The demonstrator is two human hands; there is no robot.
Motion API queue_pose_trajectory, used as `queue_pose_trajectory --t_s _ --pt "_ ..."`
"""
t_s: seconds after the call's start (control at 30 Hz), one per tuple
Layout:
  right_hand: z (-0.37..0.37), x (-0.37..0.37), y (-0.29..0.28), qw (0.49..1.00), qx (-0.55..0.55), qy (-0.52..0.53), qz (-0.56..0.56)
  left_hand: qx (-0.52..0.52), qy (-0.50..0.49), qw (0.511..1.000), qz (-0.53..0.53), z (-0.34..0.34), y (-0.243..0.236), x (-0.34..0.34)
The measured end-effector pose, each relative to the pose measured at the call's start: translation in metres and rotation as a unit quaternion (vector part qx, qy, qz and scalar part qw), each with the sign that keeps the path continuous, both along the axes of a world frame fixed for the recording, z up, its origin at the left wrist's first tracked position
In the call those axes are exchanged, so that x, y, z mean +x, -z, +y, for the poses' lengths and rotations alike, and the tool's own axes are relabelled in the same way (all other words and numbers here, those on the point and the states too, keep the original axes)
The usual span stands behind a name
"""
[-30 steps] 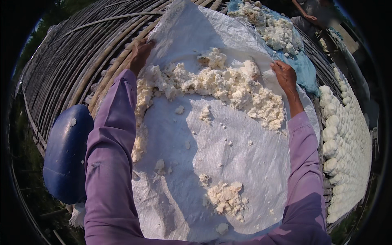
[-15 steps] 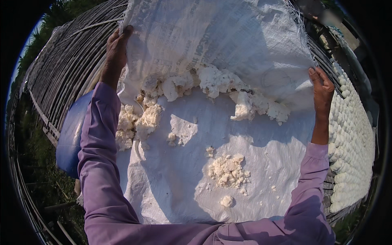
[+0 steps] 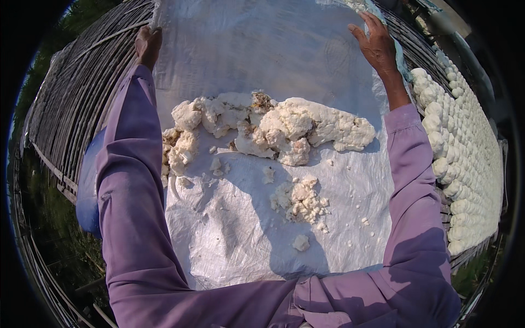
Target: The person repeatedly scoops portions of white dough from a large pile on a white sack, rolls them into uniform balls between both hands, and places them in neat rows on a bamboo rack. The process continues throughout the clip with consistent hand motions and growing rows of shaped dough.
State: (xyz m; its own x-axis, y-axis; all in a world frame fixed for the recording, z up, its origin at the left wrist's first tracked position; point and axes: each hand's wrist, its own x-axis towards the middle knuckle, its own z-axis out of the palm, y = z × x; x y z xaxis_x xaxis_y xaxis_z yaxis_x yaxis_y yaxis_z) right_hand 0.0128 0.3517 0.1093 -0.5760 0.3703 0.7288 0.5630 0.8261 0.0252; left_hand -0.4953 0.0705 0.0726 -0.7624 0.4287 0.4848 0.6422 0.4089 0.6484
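Observation:
My left hand [image 3: 149, 46] is closed at the left edge of a white woven plastic sheet [image 3: 246, 49], its fingertips against that edge. Over the sheet's far right side my right hand [image 3: 377, 46] is open, fingers apart, with nothing in it. Between my arms, a ragged row of large cream-white crumbly clumps [image 3: 295, 123] lies across the sheet, with brownish patches in places. Nearer to me are a heap of smaller crumbs [image 3: 303, 201] and a single lump [image 3: 301, 242].
Slatted racks of thin sticks [image 3: 87, 93] stand at left and far right. Many round white pieces [image 3: 465, 147] cover the right rack in rows. A blue plastic drum [image 3: 89, 191] stands by my left arm. Grass [image 3: 60, 246] shows below left.
The raised sack flap has gone from over the clumps, which now lie uncovered. My right hand has let go of its edge and moved far and left. My left hand moved slightly farther away.

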Motion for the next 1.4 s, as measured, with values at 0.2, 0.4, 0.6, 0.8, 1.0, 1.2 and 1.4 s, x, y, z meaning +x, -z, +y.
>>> queue_pose_trajectory --t_s 0.2,0.4,0.6,0.8,1.0,1.2,1.4 --pt "-0.138 0.072 0.102 0.914 -0.307 -0.028 -0.264 -0.054 -0.061 0.981 0.177 0.022 0.019 0.051" --pt "-0.17 0.095 0.161 0.957 -0.204 0.003 -0.205 0.023 0.197 0.98 -0.001 0.023 0.007 0.164" --pt "-0.149 0.116 0.158 0.926 -0.369 -0.07 0.022 0.041 0.385 0.913 -0.125 -0.039 -0.021 0.275" --pt "-0.132 0.159 0.155 0.873 -0.435 -0.029 0.221 0.038 0.416 0.877 -0.237 -0.138 -0.022 0.344" --pt "-0.174 0.161 0.184 0.963 -0.247 0.081 -0.067 0.068 0.381 0.842 -0.375 -0.197 0.016 0.41" --pt "-0.136 0.147 0.15 0.902 -0.423 0.062 -0.058 0.09 0.354 0.821 -0.439 -0.229 0.036 0.469" --pt "-0.146 0.098 0.132 0.867 -0.496 -0.03 0.02 0.106 0.323 0.819 -0.463 -0.251 0.048 0.493"
